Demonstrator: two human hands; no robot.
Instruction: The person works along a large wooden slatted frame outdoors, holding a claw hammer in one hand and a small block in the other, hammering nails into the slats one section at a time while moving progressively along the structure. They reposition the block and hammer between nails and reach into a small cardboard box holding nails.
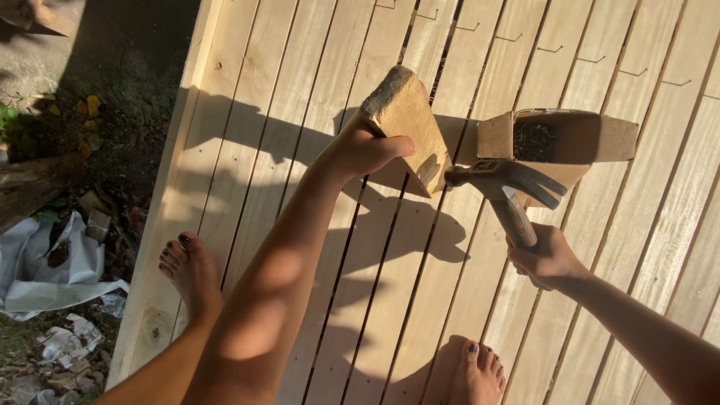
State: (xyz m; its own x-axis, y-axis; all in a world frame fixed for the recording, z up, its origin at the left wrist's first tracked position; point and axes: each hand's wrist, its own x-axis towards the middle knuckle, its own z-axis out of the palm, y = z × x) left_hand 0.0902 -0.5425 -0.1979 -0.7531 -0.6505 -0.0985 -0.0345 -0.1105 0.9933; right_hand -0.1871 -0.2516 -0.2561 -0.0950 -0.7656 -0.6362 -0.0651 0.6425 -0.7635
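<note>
Left hand [367, 146] grips one wood block [405, 124], its long axis running eleven to five o'clock. Right hand [546, 259] is closed around one hammer [504, 187], handle pointing eleven o'clock, head just beside the block's lower end. One open box of nails [555, 139] sits at one o'clock on the plank deck [300, 75].

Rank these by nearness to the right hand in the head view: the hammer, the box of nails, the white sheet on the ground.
1. Hammer: held in the right hand, its head up by the box.
2. Box of nails: on the planks just above the hammer head.
3. White sheet: on the ground at far left, off the planks.
</note>
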